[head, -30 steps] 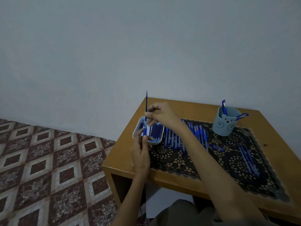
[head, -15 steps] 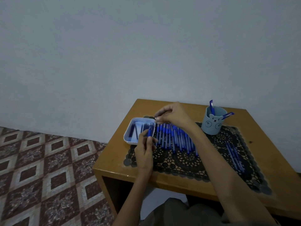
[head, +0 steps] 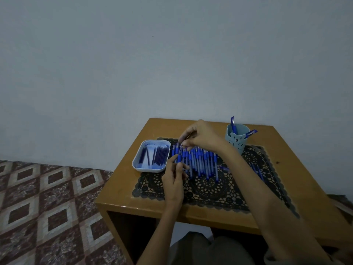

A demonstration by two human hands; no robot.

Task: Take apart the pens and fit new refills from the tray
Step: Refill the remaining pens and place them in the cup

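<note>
1 pen [head: 179, 157] is held up just beside the tray [head: 136, 165]. Left hand [head: 174, 180] pinches the barrel, right hand [head: 201, 139] pinches its top. Prob. seating the refill; next needs a straight push.

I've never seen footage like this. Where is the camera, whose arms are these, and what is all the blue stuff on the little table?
No machine here: a person works with bare hands, and the one camera sits on their head, looking forward and down, so the arms reach in from below. The left hand grips a blue and clear plastic pen low down; the right hand pinches its upper end. On the small wooden table lies a dark lace mat with a row of similar pens. At the left stands a pale blue oblong tray of thin blue refills; at the back, a light blue bear-faced cup holding two pens.
</note>
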